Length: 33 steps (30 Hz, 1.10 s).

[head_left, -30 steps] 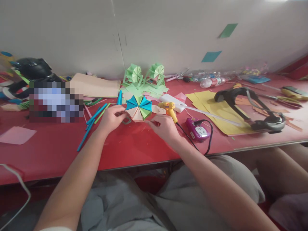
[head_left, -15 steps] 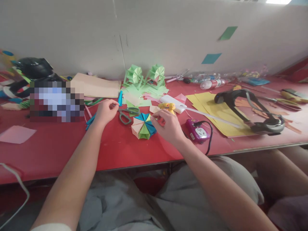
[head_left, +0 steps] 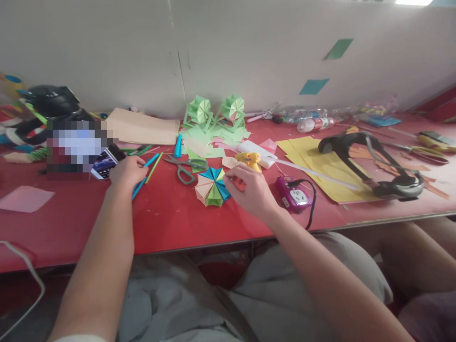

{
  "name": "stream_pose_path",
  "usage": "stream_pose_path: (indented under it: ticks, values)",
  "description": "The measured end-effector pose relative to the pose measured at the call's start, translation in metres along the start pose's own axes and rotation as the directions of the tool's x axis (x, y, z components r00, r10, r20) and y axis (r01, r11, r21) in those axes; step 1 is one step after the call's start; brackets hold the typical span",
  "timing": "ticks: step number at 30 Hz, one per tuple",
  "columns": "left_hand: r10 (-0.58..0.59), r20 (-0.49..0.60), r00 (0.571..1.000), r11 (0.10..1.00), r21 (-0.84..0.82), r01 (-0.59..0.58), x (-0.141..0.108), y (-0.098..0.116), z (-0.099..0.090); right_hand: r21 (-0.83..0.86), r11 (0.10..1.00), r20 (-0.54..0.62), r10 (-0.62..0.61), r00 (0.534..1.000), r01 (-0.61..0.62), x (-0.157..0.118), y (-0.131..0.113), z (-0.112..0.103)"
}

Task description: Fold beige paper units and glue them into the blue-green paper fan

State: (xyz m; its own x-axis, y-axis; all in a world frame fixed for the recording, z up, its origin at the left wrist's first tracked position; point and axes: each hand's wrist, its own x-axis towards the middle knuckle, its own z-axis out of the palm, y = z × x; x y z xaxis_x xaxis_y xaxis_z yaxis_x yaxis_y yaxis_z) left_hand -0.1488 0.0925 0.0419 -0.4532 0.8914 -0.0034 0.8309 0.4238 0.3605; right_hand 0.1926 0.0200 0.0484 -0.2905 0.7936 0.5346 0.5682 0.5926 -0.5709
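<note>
My left hand [head_left: 128,171] is at the blue paper sticks [head_left: 140,186], its fingers bent and partly hidden, beside a phone [head_left: 103,165]. A thin green stick [head_left: 154,168] lies just right of it. My right hand [head_left: 249,187] is over the right side of a folded paper wheel [head_left: 213,186] in blue, green, yellow and peach; its fingertips are close to the wheel's edge, and what they hold cannot be made out. Right behind that hand lies a yellow glue gun [head_left: 249,160]. Grey scissors [head_left: 185,169] lie open behind the wheel.
Two green paper lanterns [head_left: 198,110] stand at the back. A purple power socket [head_left: 292,194] with a black cable is right of my right hand. Yellow sheets [head_left: 329,178] and a black headset [head_left: 370,161] lie farther right. Brown card [head_left: 142,127] is at the back left.
My left hand has moved left, from beside the scissors to the blue sticks, uncovering the green stick. The phone now shows more. My right hand has hardly moved.
</note>
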Motion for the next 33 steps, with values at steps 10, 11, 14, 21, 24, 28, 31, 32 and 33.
stream_pose_path:
  ticks: [10,11,14,21,24,28,31,32,33]
  values:
    - [0.191,-0.107,0.976,0.858,-0.465,-0.219,-0.006,0.009,0.014,0.011,0.998,0.028,0.056,0.998,-0.056,0.002,0.002,0.0]
    - [0.247,-0.071,0.966,0.812,-0.529,-0.247,-0.013,0.016,0.015,0.029,0.998,0.027,0.059,0.998,-0.059,0.003,0.002,0.0]
    - [0.545,0.02,0.838,0.526,-0.787,-0.323,-0.042,0.043,0.017,0.14,0.984,0.021,0.109,0.994,-0.111,0.005,0.002,0.001]
    - [0.775,0.122,0.62,0.428,-0.823,-0.373,-0.086,0.076,0.02,0.533,0.79,0.07,0.315,0.946,-0.303,0.01,0.0,0.002]
    - [0.79,0.12,0.602,0.411,-0.831,-0.374,-0.088,0.075,0.021,0.621,0.715,0.096,0.339,0.936,-0.323,0.011,-0.002,0.0]
    - [0.788,0.133,0.601,0.443,-0.801,-0.402,-0.087,0.073,0.018,0.625,0.721,0.092,0.314,0.945,-0.3,0.011,-0.002,0.001]
    - [0.739,0.108,0.665,0.522,-0.715,-0.465,-0.077,0.066,0.014,0.619,0.729,0.041,0.34,0.94,-0.291,0.012,0.002,0.002]
    - [0.7,0.061,0.711,0.561,-0.664,-0.495,-0.071,0.061,0.013,0.62,0.726,0.031,0.355,0.934,-0.297,0.012,0.003,0.002]
    - [0.634,-0.033,0.773,0.605,-0.601,-0.522,-0.064,0.055,0.012,0.623,0.72,0.03,0.369,0.929,-0.306,0.012,0.004,0.001]
